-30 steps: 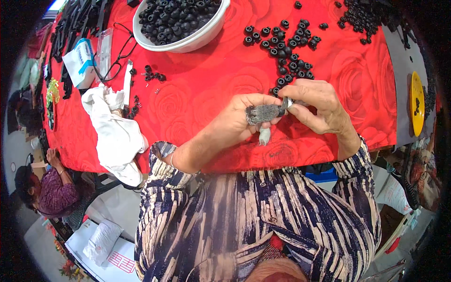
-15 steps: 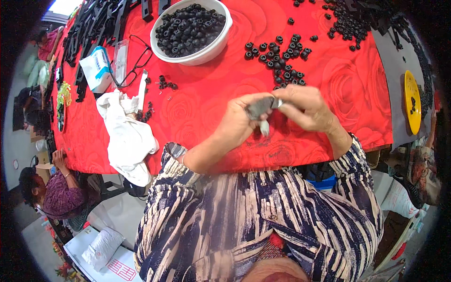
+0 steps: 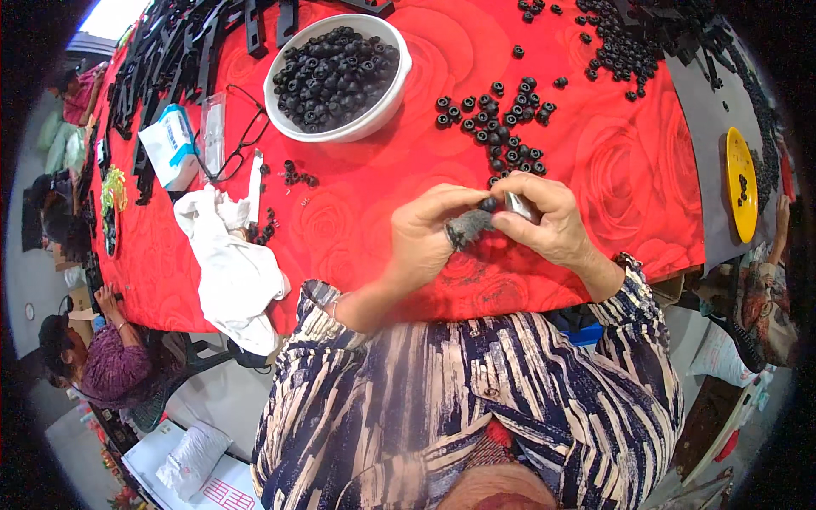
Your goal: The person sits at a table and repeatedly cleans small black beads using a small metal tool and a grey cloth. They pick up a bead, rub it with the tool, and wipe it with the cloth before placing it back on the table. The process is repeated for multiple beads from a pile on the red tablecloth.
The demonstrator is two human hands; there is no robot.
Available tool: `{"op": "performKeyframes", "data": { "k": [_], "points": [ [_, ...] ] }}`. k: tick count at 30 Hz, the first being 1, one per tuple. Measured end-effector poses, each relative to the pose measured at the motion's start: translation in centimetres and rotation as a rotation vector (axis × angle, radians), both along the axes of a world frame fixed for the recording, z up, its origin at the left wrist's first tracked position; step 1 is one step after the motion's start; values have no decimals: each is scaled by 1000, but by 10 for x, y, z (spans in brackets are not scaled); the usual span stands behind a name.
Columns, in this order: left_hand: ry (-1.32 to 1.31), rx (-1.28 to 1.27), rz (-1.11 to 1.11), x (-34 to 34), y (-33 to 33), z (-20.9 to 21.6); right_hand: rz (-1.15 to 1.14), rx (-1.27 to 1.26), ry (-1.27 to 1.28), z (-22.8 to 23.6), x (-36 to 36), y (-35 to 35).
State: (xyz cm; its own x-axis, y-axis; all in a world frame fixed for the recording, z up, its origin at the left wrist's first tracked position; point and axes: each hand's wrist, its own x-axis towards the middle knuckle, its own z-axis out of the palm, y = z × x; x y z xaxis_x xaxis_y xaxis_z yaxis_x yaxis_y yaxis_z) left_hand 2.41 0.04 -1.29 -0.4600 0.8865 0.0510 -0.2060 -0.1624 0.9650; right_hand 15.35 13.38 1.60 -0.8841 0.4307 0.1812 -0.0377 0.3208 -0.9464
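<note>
Pinching black knob [image 3: 488, 205] in nearly-closed left hand [image 3: 422, 234], silvery piece [image 3: 521, 206] in nearly-closed right hand [image 3: 551, 220] — could drop either through slack grip.

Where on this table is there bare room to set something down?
The red tablecloth is bare between the loose black caps and grey strip, and below the bowl, right of small scattered parts. It's crowded upper left with black bars and upper right with heaped pieces.

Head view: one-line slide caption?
Left hand holding a small black part, right hand a shiny metal piece, over a red tablecloth with loose black parts and a white bowl.
</note>
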Motion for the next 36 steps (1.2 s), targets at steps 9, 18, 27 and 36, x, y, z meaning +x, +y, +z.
{"op": "performKeyframes", "data": {
  "k": [9, 18, 27, 36],
  "points": [
    [-749, -119, -284, -11, -1, -5, 86, 359, 160, -4, 1, 8],
    [-660, -162, -442, -13, -7, -12, 157, 476, 315, -10, 1, 3],
    [-516, -119, -266, 1, -15, 0, 32, 803, 422, -10, 3, -4],
    [-544, -44, -174, -8, -10, 5, 71, 538, 351, -6, -1, -2]
  ]
}}
